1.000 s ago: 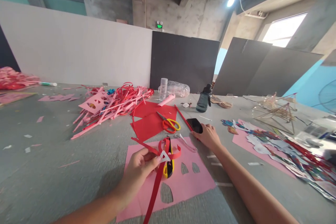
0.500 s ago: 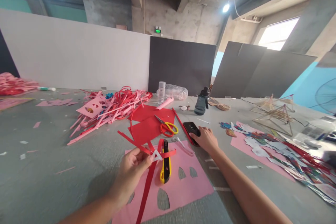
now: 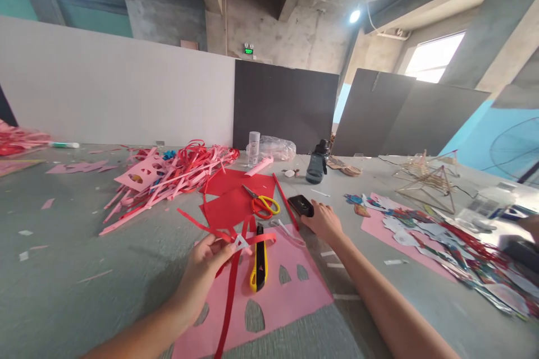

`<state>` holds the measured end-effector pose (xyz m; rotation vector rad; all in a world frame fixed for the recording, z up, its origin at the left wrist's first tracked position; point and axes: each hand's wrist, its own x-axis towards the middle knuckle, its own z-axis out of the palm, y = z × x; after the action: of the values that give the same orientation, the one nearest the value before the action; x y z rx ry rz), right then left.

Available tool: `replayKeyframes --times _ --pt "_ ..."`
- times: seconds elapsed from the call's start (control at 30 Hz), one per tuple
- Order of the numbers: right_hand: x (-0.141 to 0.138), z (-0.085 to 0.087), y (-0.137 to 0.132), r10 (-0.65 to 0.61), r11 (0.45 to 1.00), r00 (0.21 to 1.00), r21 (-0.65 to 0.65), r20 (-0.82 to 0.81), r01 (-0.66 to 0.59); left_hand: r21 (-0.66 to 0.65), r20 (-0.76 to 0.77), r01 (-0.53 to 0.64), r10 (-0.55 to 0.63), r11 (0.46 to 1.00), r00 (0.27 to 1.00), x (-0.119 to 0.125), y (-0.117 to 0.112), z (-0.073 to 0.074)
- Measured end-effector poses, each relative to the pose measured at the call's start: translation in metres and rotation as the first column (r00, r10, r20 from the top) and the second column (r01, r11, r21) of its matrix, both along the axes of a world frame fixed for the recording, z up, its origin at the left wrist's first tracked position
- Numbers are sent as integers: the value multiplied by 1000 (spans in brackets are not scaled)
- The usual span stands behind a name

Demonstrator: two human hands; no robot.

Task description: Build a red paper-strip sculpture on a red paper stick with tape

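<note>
My left hand [image 3: 204, 261] pinches a small white triangular piece [image 3: 241, 243] together with several red paper strips [image 3: 229, 303]. The strips fan out from it, and one long strip hangs down toward me. My right hand [image 3: 325, 223] grips the near right side of a black smartphone [image 3: 300, 205], its fingers partly hidden. Between the hands a yellow and black utility knife [image 3: 259, 263] lies on a pink paper sheet [image 3: 303, 303] with cut-out holes. Scissors [image 3: 265, 205] with yellow and red handles rest on red paper [image 3: 227, 207].
A heap of pink and red strips [image 3: 181, 174] lies to the left. Behind stand a clear bottle [image 3: 253, 148] and a dark water bottle [image 3: 317, 162]. To the right are colourful paper cut-outs [image 3: 421, 230] and stick frames [image 3: 429, 179]. Part of another person's hand [image 3: 531, 225] shows at the right edge.
My right hand has shifted on the smartphone and covers more of its near end. My left hand keeps the strips and white piece. The view has turned slightly right.
</note>
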<state>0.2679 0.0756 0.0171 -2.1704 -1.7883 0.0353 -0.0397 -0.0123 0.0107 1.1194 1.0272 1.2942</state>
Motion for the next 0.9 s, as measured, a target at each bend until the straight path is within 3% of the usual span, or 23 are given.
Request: replayKeyframes --times 0.27,0.37,0.43,0.6,0.63,0.7,0.73,0.77,0.83,0.9 --pt "9 -1 8 -24 999 964 35 -264 35 -50 -26 -40 39 998 999 -2 2 -7" --pt "16 2 8 -49 997 882 34 -470 73 -41 -21 -16 15 999 1000 -3 2 -8" --pt "18 8 3 -35 997 780 27 -625 67 -31 11 22 -22 999 1000 -3 2 -7" --pt "-1 31 -27 127 990 416 90 -901 -108 -32 76 45 -43 998 996 -1 1 -3" --pt "-8 35 -34 165 979 279 122 -946 -166 -35 76 37 -34 999 997 -1 1 -3" --pt "-25 38 -48 150 935 -239 216 -960 -281 -46 69 15 -12 999 998 -1 1 -3" --pt "-33 38 -54 100 921 -416 242 -904 -304 -49 66 10 -7 999 998 -1 1 -3" --pt "-41 37 -61 49 920 -524 243 -850 -308 -49 65 9 -6 999 998 -1 2 -3" --pt "-57 32 -72 4 947 -573 187 -820 -261 -45 55 10 -7 999 998 -1 2 -2" --pt "-70 28 -83 -27 967 -523 111 -852 -231 -38 44 7 -5 999 999 -1 3 -2"
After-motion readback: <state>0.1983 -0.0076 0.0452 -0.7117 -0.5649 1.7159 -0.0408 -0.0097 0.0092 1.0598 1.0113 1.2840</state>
